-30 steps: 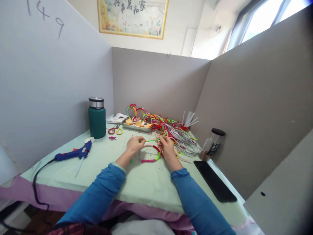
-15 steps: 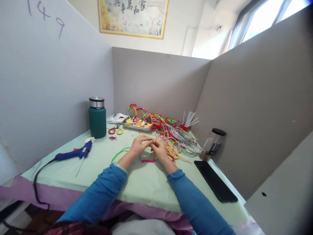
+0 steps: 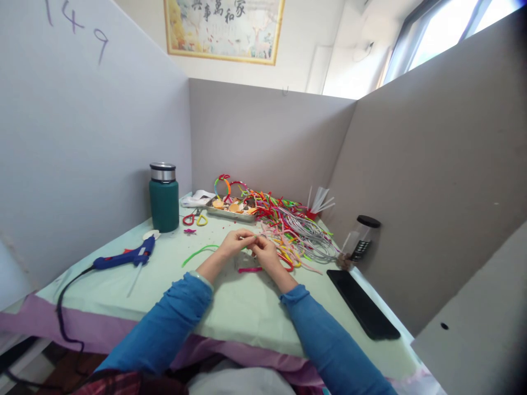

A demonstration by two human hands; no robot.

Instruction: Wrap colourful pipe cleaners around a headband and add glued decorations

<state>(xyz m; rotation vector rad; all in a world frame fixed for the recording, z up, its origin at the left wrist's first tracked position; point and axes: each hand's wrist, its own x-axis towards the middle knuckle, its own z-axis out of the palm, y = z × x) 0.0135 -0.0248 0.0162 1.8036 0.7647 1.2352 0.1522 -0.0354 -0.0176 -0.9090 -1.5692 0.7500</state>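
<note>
Over the middle of the table, my left hand [image 3: 233,243] and my right hand [image 3: 265,252] meet at the fingertips, both pinched closed. A green pipe cleaner [image 3: 199,252] curves out to the left from behind my left wrist and appears to run up to the fingers. Its part between the fingertips is mostly hidden. Below my right hand lies a bright pink pipe cleaner [image 3: 248,270], partly covered by the wrist. Red and yellow pipe cleaners [image 3: 293,257] lie just right of that hand.
A large heap of coloured pipe cleaners [image 3: 284,211] fills the back right, beside a metal tray [image 3: 230,214]. Scissors [image 3: 201,220] lie front-left of the tray. To the left are a green bottle [image 3: 163,206] and a blue glue gun [image 3: 125,259]; rightward, a black phone-like slab [image 3: 362,304].
My hands have drawn slightly closer together, and the right one has shifted a little left. The loose end of the green pipe cleaner has swung left and up slightly.
</note>
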